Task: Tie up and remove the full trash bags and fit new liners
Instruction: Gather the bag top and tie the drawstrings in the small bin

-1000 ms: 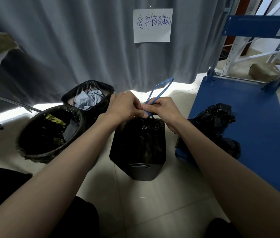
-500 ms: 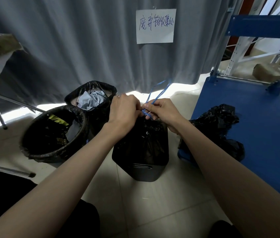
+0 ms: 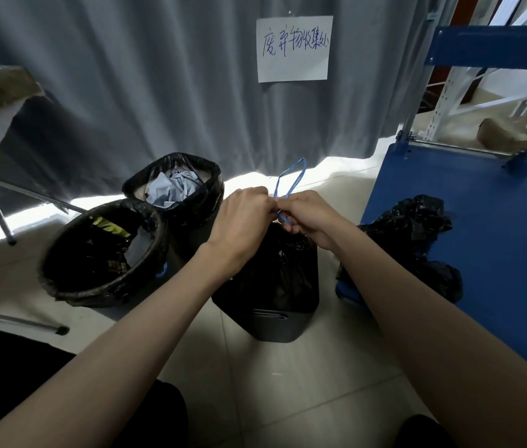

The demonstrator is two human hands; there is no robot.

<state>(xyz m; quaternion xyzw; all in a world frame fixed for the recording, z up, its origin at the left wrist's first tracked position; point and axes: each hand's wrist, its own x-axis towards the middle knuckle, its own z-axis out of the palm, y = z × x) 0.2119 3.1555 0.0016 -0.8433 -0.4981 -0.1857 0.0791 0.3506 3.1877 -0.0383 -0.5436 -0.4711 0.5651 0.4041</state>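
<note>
Hands together over the near bin (image 3: 272, 305): left hand (image 3: 242, 218) and right hand (image 3: 310, 218) both pinch the blue drawstring (image 3: 289, 179) of its black bag (image 3: 283, 263), mid-knot. Next, probably: cinch tight, lift bag out. Two more lined bins (image 3: 100, 253) at left, untied. Tile floor (image 3: 288, 383), grey curtain (image 3: 126, 76), blue cart (image 3: 482, 253) carrying a bagged bundle (image 3: 417, 227).

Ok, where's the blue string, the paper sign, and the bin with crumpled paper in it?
blue string (image 3: 291, 178): head view, on the loop standing up above the hands.
paper sign (image 3: 293, 67): head view, on its blank lower part, against the curtain.
bin with crumpled paper (image 3: 215, 179): head view, on its black-lined right rim.
</note>
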